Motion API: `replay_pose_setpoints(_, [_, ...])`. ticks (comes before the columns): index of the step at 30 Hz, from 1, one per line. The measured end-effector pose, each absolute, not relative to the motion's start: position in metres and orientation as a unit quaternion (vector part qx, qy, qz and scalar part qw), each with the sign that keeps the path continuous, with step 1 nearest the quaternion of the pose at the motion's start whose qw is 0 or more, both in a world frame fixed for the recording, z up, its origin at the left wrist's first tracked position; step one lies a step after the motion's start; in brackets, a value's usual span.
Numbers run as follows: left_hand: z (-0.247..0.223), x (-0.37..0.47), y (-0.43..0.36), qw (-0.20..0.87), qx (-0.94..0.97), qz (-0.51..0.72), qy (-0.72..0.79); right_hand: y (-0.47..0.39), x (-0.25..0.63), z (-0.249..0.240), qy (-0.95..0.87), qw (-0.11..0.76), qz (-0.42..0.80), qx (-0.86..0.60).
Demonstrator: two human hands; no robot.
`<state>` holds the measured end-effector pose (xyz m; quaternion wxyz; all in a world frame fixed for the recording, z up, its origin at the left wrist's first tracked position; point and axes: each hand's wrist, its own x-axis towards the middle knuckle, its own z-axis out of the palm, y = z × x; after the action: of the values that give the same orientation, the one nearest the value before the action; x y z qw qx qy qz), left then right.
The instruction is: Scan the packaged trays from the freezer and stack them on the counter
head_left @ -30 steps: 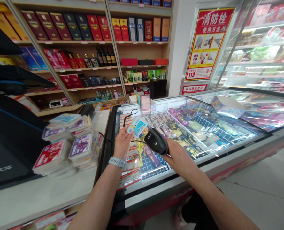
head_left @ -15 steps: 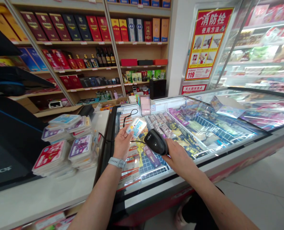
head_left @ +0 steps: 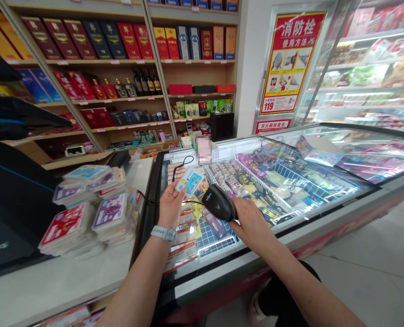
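Observation:
My left hand (head_left: 171, 202), with a pale watch strap on the wrist, pinches a small flat blue-and-white pack (head_left: 190, 181) by its lower left edge. The pack is tilted over the freezer glass. In my right hand (head_left: 251, 222) is a black handheld barcode scanner (head_left: 217, 203), its head pointing left toward the pack. A small gap lies between scanner and pack. My right fingers are partly hidden behind the scanner's grip. Stacks of flat plastic boxes with red labels (head_left: 65, 222), purple labels (head_left: 110, 211) and blue labels (head_left: 87, 173) stand on the counter to my left.
A glass-topped chest freezer (head_left: 188, 284) with wire baskets of packaged goods spans the middle. The white counter (head_left: 68, 284) adjoins it, with a black machine (head_left: 12, 200) at far left. An open carton (head_left: 319, 150) rests on the glass. A black cord (head_left: 183, 163) loops behind my left hand.
The view has shifted slightly, so most things appear a little further left. The pack's angle has altered a little, and its blue face shows with less glare. Both hands keep their hold.

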<state>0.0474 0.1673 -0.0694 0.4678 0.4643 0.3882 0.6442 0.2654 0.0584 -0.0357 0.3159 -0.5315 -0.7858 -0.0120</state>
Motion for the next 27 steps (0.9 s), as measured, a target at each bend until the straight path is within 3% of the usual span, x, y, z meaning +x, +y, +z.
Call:
replay_pose_setpoints(9, [-0.069,0.057,0.166,0.463,0.498,0.587,0.439,0.065,0.283,-0.067,-0.697,0.496,-0.129,-0.501])
replay_pose_setpoints(17, [-0.083,0.088,0.197,0.414,0.556,0.51,0.51,0.06,0.292,-0.072,-0.657,0.528,-0.157,-0.515])
replay_pose_setpoints(27, [-0.08,0.14,0.221,0.264,0.689,0.388,0.552,0.044,0.302,-0.061,-0.558,0.539,-0.112,-0.621])
